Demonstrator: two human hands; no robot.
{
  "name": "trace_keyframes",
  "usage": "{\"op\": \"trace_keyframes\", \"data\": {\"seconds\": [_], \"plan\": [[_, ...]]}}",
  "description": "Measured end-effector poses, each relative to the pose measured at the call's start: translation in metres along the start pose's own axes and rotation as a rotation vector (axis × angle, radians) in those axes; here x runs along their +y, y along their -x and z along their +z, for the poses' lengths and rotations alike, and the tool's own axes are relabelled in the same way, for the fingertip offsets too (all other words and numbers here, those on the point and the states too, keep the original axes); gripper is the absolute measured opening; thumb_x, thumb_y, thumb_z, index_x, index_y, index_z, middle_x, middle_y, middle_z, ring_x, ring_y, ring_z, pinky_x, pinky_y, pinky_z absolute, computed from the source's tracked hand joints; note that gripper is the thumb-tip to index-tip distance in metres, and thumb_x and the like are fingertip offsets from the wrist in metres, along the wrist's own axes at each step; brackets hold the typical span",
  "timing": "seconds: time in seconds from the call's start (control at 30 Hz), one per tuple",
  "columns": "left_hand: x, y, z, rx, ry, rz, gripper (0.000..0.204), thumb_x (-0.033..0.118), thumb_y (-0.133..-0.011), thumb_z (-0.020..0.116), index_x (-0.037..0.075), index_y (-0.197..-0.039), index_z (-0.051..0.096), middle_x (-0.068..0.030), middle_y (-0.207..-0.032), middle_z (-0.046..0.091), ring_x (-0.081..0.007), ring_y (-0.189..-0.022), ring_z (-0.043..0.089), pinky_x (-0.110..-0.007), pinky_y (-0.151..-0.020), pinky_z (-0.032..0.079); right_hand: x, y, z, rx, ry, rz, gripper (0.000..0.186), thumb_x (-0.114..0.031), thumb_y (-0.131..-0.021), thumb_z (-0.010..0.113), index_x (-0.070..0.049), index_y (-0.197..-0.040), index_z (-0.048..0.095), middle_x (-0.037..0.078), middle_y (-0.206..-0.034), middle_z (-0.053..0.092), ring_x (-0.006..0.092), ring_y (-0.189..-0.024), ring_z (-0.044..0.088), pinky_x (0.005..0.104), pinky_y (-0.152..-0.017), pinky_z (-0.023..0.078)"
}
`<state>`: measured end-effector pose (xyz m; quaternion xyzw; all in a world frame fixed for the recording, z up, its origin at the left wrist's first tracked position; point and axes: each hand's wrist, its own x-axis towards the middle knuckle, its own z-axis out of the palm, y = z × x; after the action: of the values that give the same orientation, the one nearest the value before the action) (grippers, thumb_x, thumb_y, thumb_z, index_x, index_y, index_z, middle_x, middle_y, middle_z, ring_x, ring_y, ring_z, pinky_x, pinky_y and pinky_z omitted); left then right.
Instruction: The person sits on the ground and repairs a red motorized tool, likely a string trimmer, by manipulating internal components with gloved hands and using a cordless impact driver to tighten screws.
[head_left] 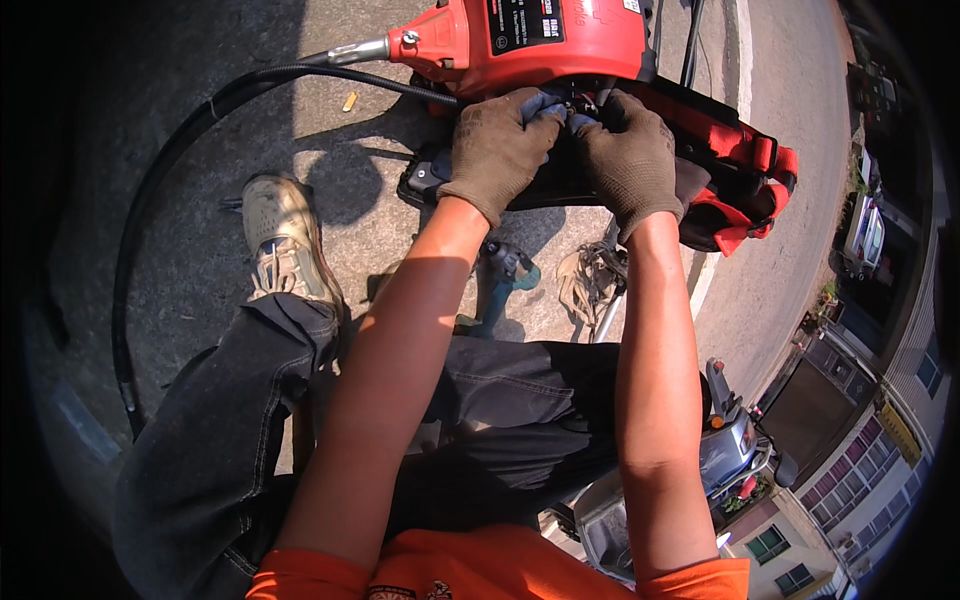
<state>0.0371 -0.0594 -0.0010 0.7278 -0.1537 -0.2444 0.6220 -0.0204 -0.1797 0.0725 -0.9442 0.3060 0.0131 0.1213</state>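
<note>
A red engine machine (pixel 540 40) with a black base lies on the concrete ground in front of me. Both my hands wear grey-brown work gloves. My left hand (pixel 498 145) and my right hand (pixel 628 155) meet at a dark spot under the red housing, their fingertips pinched together on a small part there (pixel 572 112). The part itself is mostly hidden by the fingers. Red and black harness straps (pixel 745 190) hang off the machine's right side.
A thick black flexible hose (pixel 150 210) curves from the machine's metal nozzle (pixel 358 50) round to my left. My shoe (pixel 283 240) and dark trousers are below. A teal power tool (pixel 507 275) lies by my knees. A road, parked vehicles and buildings lie to the right.
</note>
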Motion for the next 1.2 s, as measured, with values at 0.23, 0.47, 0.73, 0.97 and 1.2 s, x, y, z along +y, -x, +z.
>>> {"op": "trace_keyframes", "data": {"seconds": [0.23,0.47,0.73,0.97,1.2], "plan": [[-0.005,0.004,0.014,0.098,-0.031,-0.002,0.026,0.029,-0.085,0.064,0.005,-0.093,0.069,-0.0140,-0.068,0.066,-0.0259,-0.064,0.067,-0.037,-0.063,0.052,0.003,0.001,0.003,0.033,-0.020,-0.023,0.029,-0.022,-0.080,0.067,-0.002,-0.101,0.069,0.021,-0.090,0.070,0.0366,-0.088,0.068,0.0413,-0.080,0.052],[-0.002,0.007,0.021,0.232,-0.205,0.134,0.025,0.027,-0.084,0.065,0.005,-0.097,0.069,-0.0175,-0.086,0.069,-0.0361,-0.080,0.068,-0.041,-0.071,0.054,0.002,0.000,0.004,0.044,0.018,-0.036,0.028,-0.024,-0.080,0.067,-0.003,-0.099,0.069,0.021,-0.090,0.069,0.0388,-0.087,0.067,0.0428,-0.079,0.052],[-0.006,0.008,0.020,0.204,-0.085,0.134,0.026,0.024,-0.084,0.066,0.005,-0.101,0.068,-0.0184,-0.088,0.069,-0.0356,-0.083,0.068,-0.040,-0.073,0.053,0.003,0.001,0.006,0.058,-0.002,-0.030,0.026,-0.022,-0.079,0.067,-0.002,-0.096,0.068,0.021,-0.085,0.069,0.0369,-0.083,0.068,0.0413,-0.077,0.052],[-0.017,0.011,0.018,0.120,0.061,0.093,0.027,0.026,-0.087,0.066,0.004,-0.103,0.067,-0.0132,-0.075,0.067,-0.0215,-0.064,0.066,-0.034,-0.062,0.052,-0.003,0.000,0.002,0.008,0.009,0.001,0.025,-0.021,-0.079,0.067,-0.001,-0.094,0.067,0.022,-0.083,0.068,0.0391,-0.083,0.067,0.0427,-0.076,0.051],[-0.018,0.005,0.013,0.040,0.004,0.096,0.025,0.024,-0.087,0.067,0.004,-0.103,0.066,-0.0110,-0.070,0.065,-0.0194,-0.060,0.064,-0.033,-0.057,0.050,0.001,0.003,0.007,0.072,0.015,-0.054,0.024,-0.022,-0.080,0.066,-0.002,-0.094,0.068,0.022,-0.086,0.068,0.0400,-0.084,0.066,0.0437,-0.076,0.051]]}}
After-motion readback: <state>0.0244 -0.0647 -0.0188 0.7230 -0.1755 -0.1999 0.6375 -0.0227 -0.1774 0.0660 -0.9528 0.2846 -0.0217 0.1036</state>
